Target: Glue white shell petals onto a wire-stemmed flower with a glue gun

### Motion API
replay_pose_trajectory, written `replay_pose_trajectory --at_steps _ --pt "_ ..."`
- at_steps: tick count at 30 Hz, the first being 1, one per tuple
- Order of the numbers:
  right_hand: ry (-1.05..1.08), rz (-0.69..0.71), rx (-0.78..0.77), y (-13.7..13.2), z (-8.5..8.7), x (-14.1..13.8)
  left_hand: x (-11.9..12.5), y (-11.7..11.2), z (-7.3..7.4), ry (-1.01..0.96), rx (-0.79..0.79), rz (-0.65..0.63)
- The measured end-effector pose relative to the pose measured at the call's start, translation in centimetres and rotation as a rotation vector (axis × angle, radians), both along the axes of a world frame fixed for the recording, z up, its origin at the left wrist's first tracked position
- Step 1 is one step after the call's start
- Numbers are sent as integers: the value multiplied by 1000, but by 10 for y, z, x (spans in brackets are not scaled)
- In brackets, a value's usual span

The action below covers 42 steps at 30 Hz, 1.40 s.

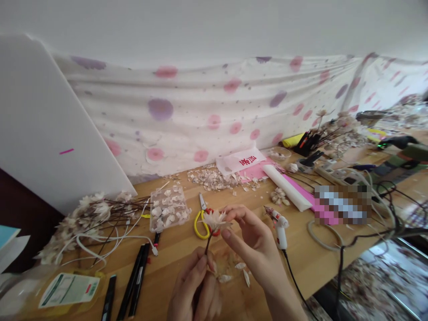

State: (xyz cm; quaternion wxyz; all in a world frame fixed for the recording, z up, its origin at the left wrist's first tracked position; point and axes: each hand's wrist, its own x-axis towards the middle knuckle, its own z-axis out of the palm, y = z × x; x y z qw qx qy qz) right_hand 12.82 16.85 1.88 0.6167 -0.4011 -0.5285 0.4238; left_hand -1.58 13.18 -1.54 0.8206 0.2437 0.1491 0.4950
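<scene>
Holding a dark wire stem [208,243] at a slight tilt, the left hand [193,285] has its grip clamped around the stem's lower part, with the fingers curled over it. The right hand [250,240] rises just beside it, thumb and forefinger apart on either side of a pale flower head [214,220]. Their tips reach its edge, though I cannot tell whether they press on it. The head sits in the air above the wooden bench [301,254], between the two hands, its thin, flaky, pointed petals layered into a ragged star.

As far as the fingers allow a view, petals already ring the stem top. To the left, a heap of similar flowers [92,214] on long, dark, wiry stems lies fanned across the bench, so many blooms appear complete. A clear plastic tray [169,208] holds more pale flakes, and loose petals [234,272] lie scattered below the hands. Yellow-handled scissors [200,225] rest just behind the flower head, while a white hot glue gun [281,232] stands to the right, trailing a black cord [296,281]. Farther back spreads a drift of pale scraps [210,178], beside a long white foam block [287,187].
</scene>
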Motion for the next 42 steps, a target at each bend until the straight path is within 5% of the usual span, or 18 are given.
replay_pose_trajectory --at_steps 20,32,42 --pt "-60 3 64 -6 -1 1 -4 -1 4 13 49 -33" --pt "3 -168 233 -19 -5 21 8 -7 12 91 -130 -1" --pt "-74 3 300 -29 -4 33 24 -4 10 215 -75 114"
